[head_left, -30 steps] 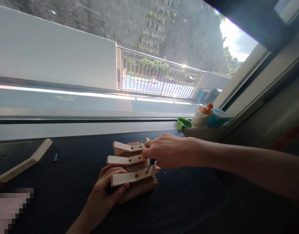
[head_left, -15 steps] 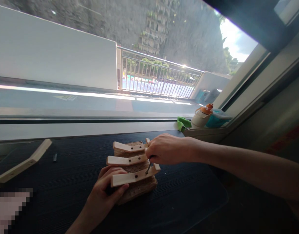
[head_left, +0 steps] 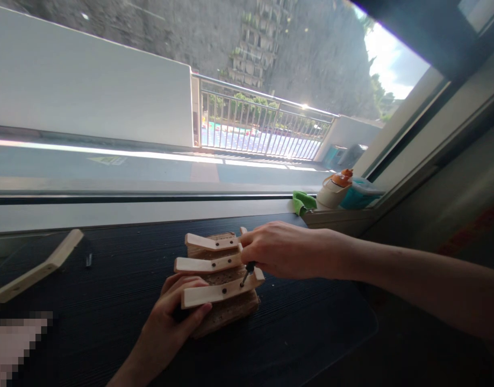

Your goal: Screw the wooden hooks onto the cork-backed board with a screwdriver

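Observation:
A brown, rough wooden block (head_left: 230, 317) lies on the dark table, with three pale, bent wooden strips across it. Dark screw heads dot the strips. My left hand (head_left: 172, 309) grips the left end of the nearest strip (head_left: 202, 294), thumb on the near side and fingers behind. In my closed right hand (head_left: 277, 247) is a screwdriver (head_left: 245, 276) with a dark handle, held tilted above the block. Its tip meets the right screw of that nearest strip. Behind my right fingers, the right ends of the farther strips are partly hidden.
Another bent wooden strip (head_left: 41, 269) rests at the table's left side, near a small dark piece (head_left: 88, 260). On the sill at the right stand a green cloth (head_left: 303, 203), a cream bottle with an orange top (head_left: 333, 191) and a teal container (head_left: 359, 193). A window runs behind the table.
My right hand has turned and shifted slightly on the screwdriver, so more of its dark handle shows. My left hand keeps its grip on the nearest strip.

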`<action>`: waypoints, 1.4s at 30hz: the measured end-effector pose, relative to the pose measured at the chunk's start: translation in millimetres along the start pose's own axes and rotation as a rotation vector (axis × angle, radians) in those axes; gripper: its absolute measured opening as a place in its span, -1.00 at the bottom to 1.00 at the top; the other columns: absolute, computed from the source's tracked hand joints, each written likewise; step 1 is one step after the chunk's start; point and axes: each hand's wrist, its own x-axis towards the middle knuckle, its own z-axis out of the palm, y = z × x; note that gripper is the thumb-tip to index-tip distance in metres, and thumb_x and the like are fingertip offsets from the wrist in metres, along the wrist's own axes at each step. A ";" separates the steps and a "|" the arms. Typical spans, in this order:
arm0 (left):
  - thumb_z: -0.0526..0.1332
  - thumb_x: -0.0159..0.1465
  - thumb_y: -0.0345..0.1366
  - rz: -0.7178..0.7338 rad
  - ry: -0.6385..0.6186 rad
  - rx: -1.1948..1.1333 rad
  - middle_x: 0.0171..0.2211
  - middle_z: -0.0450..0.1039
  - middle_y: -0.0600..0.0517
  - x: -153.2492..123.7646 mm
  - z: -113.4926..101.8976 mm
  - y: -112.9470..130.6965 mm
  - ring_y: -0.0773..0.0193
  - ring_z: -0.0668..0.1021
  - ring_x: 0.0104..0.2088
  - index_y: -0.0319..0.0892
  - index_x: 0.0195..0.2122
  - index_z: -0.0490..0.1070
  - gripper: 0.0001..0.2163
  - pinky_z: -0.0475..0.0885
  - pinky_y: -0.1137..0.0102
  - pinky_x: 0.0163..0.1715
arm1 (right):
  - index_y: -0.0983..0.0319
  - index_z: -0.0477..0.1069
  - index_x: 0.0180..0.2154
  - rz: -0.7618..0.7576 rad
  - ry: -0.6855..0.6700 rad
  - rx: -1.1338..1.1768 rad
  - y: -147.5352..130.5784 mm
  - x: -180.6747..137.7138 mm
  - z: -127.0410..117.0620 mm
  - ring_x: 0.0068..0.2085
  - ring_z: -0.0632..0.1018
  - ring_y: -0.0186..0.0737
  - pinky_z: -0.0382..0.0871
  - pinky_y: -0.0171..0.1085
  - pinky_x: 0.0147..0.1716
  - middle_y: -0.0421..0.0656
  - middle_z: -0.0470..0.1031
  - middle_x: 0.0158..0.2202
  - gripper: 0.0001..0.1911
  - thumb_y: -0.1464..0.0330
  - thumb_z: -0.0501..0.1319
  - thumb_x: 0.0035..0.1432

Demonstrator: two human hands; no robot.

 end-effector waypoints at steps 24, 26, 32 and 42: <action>0.32 0.11 -0.20 -0.023 0.011 -0.022 -0.21 0.58 0.06 0.9 1.0 0.3 0.17 0.50 -0.03 -0.03 -0.20 0.52 -0.79 0.49 0.26 0.00 | 0.32 0.38 -0.27 0.020 0.079 -0.014 -10.9 -8.0 16.8 -0.25 0.55 -0.20 0.24 -0.32 -0.39 -0.07 0.54 -0.28 -0.87 0.52 0.06 0.24; 0.32 0.12 -0.19 -0.030 0.005 -0.022 -0.21 0.58 0.06 0.5 1.3 -0.6 0.17 0.50 -0.03 -0.03 -0.20 0.52 -0.79 0.48 0.25 0.00 | 0.33 0.38 -0.27 0.055 0.050 -0.010 -11.3 -5.8 17.6 -0.28 0.55 -0.20 0.23 -0.31 -0.40 -0.06 0.54 -0.31 -0.87 0.48 0.06 0.25; 0.30 0.13 -0.17 -0.055 -0.025 -0.020 -0.20 0.57 0.03 0.5 1.4 -2.2 0.14 0.50 -0.04 -0.05 -0.21 0.52 -0.79 0.48 0.22 0.00 | 0.31 0.38 -0.18 0.161 0.076 -0.009 -7.8 -2.8 19.6 -0.36 0.54 -0.18 0.16 -0.29 -0.46 -0.08 0.53 -0.35 -0.79 0.35 0.04 0.27; 0.31 0.12 -0.19 -0.028 -0.011 -0.014 -0.19 0.57 0.05 -0.1 1.2 -3.2 0.17 0.50 -0.03 -0.03 -0.19 0.51 -0.78 0.48 0.26 0.00 | 0.29 0.44 -0.17 0.132 0.073 0.145 1.4 -13.6 8.2 -0.29 0.49 -0.26 0.17 -0.34 -0.36 -0.08 0.52 -0.29 -0.80 0.50 0.10 0.18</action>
